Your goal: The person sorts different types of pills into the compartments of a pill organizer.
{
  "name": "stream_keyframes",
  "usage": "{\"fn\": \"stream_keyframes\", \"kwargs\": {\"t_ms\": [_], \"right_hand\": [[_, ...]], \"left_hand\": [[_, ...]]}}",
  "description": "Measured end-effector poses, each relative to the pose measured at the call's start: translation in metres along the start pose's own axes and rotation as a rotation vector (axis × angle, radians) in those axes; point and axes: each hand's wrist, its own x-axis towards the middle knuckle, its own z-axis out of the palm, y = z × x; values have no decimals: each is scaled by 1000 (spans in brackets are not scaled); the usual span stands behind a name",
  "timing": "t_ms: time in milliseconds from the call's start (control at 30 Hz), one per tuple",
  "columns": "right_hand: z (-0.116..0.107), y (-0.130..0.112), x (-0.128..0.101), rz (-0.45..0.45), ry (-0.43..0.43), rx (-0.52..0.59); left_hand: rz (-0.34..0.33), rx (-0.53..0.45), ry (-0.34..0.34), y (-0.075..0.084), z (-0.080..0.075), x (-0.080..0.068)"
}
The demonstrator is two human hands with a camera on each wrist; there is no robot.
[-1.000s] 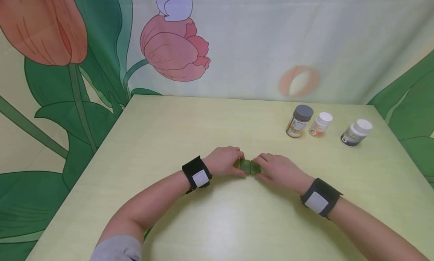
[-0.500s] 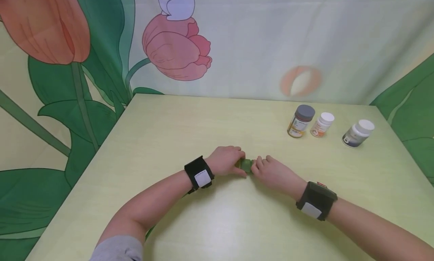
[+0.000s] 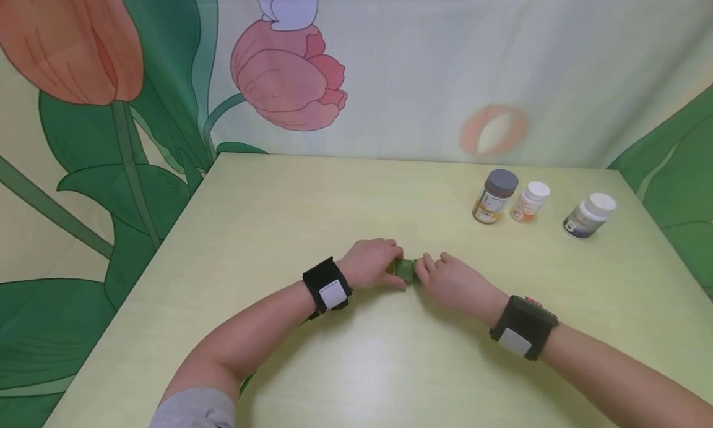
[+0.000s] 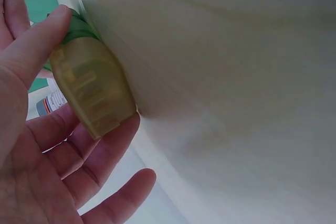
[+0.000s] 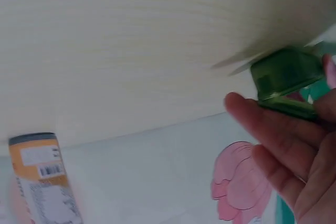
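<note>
Two bare hands meet over a small green case (image 3: 404, 269) at the middle of a pale yellow-green surface (image 3: 312, 199). The left hand (image 3: 370, 263) curls its fingers and thumb round the case's left end; the left wrist view shows a translucent yellow-green part of it (image 4: 94, 90) pinched between thumb and fingers. The right hand (image 3: 450, 278) grips the case's right end, fingertips curled on a darker green part (image 5: 286, 72) that rests against the surface. Judging from this, the case is folded nearly or fully closed, with both hands clamped on it; whether it has snapped shut cannot be told.

Beyond the case to the right, well apart from it, stand three bottles: a grey-lidded one with an orange label (image 3: 493, 196), a small white-capped one (image 3: 529, 201), and a dark one with a white cap (image 3: 588, 216). Black wristbands sit on both wrists. Behind the surface hangs a curtain (image 3: 423, 69) printed with large tulips and green leaves.
</note>
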Motion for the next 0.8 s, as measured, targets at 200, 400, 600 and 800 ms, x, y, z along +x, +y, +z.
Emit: {"fn": "stream_keyframes", "kwargs": {"t_ms": [200, 400, 600, 800], "right_hand": [[1, 18, 2, 146, -10, 349], [8, 42, 17, 302, 31, 558], [28, 54, 34, 364, 30, 674], [37, 53, 36, 387, 13, 738]], "left_hand": [[4, -12, 1, 0, -1, 1], [-3, -7, 0, -1, 0, 2], [-18, -4, -8, 0, -1, 1], [-37, 10, -24, 0, -1, -1]]}}
